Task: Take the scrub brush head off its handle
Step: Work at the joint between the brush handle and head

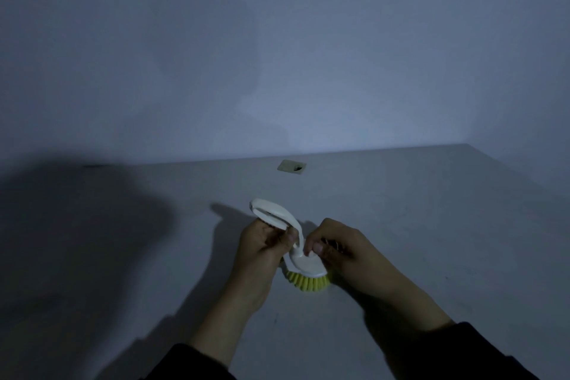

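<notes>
In dim light I see my left hand (262, 244) gripping the white looped handle (277, 216) of a scrub brush, fingers wrapped closed around it. My right hand (336, 248) pinches the white brush head (307, 265) where the handle joins it, thumb on top. The brush is held just above the grey tabletop (401, 210), near its middle, yellow bristles (308, 281) pointing down toward me; head and handle are still joined.

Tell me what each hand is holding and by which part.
Both hands hold one scrub brush. The left hand grips the white curved plastic handle near its loop; the right hand pinches the white brush head above the yellow bristles.
</notes>
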Motion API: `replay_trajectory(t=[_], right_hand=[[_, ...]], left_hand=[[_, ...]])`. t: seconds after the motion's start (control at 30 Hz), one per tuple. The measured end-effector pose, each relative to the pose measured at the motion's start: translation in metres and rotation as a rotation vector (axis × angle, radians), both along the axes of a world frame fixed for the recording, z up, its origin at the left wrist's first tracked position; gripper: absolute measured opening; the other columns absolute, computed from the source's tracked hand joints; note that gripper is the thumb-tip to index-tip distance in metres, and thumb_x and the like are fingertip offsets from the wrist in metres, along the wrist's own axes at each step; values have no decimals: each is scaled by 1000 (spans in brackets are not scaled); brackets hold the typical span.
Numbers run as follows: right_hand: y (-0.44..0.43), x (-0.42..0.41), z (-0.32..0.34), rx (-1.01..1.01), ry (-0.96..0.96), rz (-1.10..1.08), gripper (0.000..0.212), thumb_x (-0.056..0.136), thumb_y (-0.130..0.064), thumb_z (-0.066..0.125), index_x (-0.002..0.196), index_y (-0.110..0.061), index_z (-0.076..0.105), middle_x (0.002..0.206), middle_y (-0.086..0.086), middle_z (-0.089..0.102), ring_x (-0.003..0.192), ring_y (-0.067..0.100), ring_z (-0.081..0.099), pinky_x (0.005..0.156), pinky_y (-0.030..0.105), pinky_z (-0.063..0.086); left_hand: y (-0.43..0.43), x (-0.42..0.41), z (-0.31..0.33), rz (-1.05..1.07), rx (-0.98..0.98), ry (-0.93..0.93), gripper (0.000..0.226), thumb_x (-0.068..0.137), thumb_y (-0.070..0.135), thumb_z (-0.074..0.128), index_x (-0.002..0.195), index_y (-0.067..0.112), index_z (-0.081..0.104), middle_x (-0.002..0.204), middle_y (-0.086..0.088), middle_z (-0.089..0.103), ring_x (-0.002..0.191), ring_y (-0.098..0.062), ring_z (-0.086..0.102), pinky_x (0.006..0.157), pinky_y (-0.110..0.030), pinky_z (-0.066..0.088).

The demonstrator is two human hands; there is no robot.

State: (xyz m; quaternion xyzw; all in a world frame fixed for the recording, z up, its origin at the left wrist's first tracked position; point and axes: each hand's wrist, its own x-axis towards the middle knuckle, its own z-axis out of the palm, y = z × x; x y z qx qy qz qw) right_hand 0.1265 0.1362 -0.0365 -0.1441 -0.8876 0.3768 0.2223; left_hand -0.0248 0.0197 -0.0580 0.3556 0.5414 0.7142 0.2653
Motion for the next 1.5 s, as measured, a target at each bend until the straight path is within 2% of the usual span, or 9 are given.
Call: replay_trajectory(t=[0.13, 0.17, 0.27, 0.37, 0.77, 0.97, 1.17, 1.37, 1.5], right_hand=[[-5, -1, -3, -157, 56, -83, 8, 94, -27, 66, 87, -26, 63, 77, -4, 61, 66, 4, 53, 64, 29, 44], [-4, -1, -4, -134, 64, -127, 18, 90, -38, 69, 84, -26, 58, 74, -3, 57, 64, 4, 48, 62, 31, 42], [-1, 1, -5, 120, 7, -189, 41, 81, -63, 65, 75, -28, 46, 69, -8, 47, 62, 4, 42, 57, 26, 33], [-2, 1, -5, 258, -60, -191, 48, 79, -73, 56, 73, -26, 46, 72, -7, 48, 66, 6, 43, 57, 28, 35], [-3, 2, -2, 296, -79, -167, 28, 84, -54, 67, 84, -30, 52, 81, -10, 54, 78, 8, 50, 66, 28, 41], [-6, 3, 1, 282, -78, -156, 19, 86, -43, 69, 90, -28, 58, 85, -12, 58, 81, 9, 53, 71, 29, 44], [-6, 3, 2, 272, -89, -140, 16, 85, -46, 65, 92, -33, 58, 86, -14, 57, 83, 7, 52, 75, 28, 44], [-4, 3, 2, 276, -94, -119, 31, 79, -56, 46, 97, -34, 60, 88, -9, 59, 85, 10, 52, 78, 34, 47], [-4, 3, 2, 252, -50, -113, 21, 83, -51, 55, 96, -36, 58, 90, -12, 54, 85, 6, 51, 75, 31, 47]], left_hand=[[-1, -1, -2, 6, -12, 5, 18, 88, 14, 66, 95, 25, 77, 97, -4, 81, 90, -23, 76, 73, -34, 61], [-1, 0, -2, 12, -14, 6, 15, 87, 17, 66, 94, 24, 77, 95, -4, 81, 88, -23, 76, 71, -34, 61], [0, 0, -2, 3, -12, 1, 13, 85, 20, 67, 92, 22, 77, 92, -7, 81, 84, -24, 77, 69, -34, 61], [0, 0, -2, -4, 4, -3, 12, 86, 19, 66, 92, 18, 77, 89, -8, 80, 83, -26, 76, 72, -40, 62], [0, 1, -2, 6, -1, 1, 25, 95, 3, 62, 93, 23, 78, 94, -5, 81, 87, -24, 76, 74, -34, 62], [1, 1, -2, 4, 17, -6, 14, 86, 17, 66, 93, 22, 78, 95, -7, 80, 88, -27, 76, 77, -39, 63], [0, 1, -2, -15, 27, -6, 15, 86, 19, 67, 96, 24, 78, 96, -6, 80, 88, -25, 76, 72, -34, 62], [0, 1, -1, -28, 25, -10, 18, 87, 20, 67, 99, 29, 78, 98, -3, 80, 90, -22, 76, 71, -30, 60], [1, 0, -3, -13, 22, -14, 16, 86, 20, 68, 97, 27, 77, 97, -4, 80, 91, -24, 76, 75, -35, 62]])
